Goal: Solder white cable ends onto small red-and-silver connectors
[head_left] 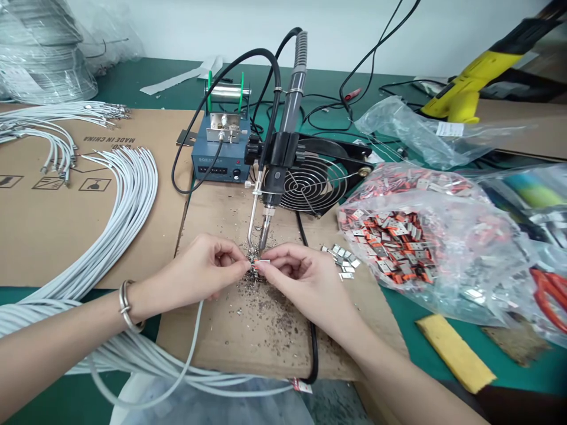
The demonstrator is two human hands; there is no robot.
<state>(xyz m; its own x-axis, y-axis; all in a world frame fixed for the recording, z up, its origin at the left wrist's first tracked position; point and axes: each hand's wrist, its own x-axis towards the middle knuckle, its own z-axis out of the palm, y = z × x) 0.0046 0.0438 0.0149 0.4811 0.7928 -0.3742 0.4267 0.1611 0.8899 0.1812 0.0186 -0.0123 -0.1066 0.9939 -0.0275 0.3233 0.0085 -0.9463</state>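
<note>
My left hand (206,267) pinches the end of a white cable (194,339), which hangs down from the fingers and loops toward the bundle. Opposite it, my right hand (308,276) holds a small metal connector (264,261) between thumb and forefinger, an orange part showing at its inner end. Cable end and connector meet under the tip of a stand-mounted soldering iron (278,171). Fingers hide the exact joint. A thin solder feed tube (254,215) comes down beside the iron's tip. Solder scraps (270,319) litter the cardboard below.
A blue solder feeder (217,156) with a solder spool (225,90) stands behind, near a fan (314,183). White cables (137,206) lie left. Loose connectors (343,260), a bag of orange-and-metal connectors (398,245) and a yellow sponge (456,353) lie right.
</note>
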